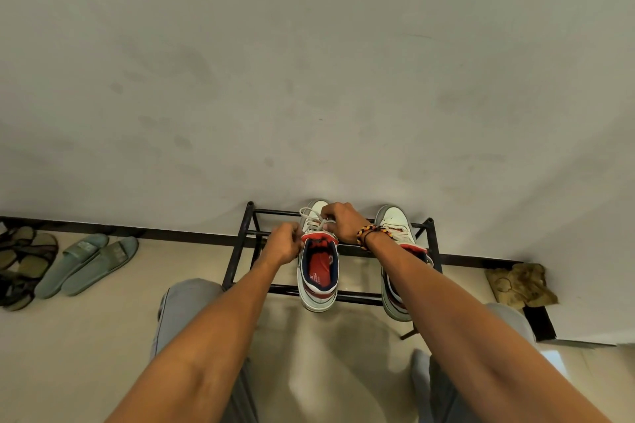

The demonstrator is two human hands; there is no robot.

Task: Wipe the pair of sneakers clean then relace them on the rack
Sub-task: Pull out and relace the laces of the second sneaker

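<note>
Two white sneakers with red and navy trim stand on a low black metal rack [240, 244], toes toward the wall. The left sneaker [319, 280] shows its red insole. Both my hands work its white lace [311, 216] above the tongue. My left hand [285, 244] pinches a lace end at the shoe's left side. My right hand [342, 221] pinches the lace over the eyelets, with a loop sticking up beside its fingers. The right sneaker [393, 220] is partly hidden behind my right forearm, and its laces look threaded.
A crumpled tan cloth [520, 285] lies on the floor right of the rack, against the wall. Green slides [89, 264] and dark sandals [20, 261] sit on the floor at the left. My knees in grey trousers are just below the rack.
</note>
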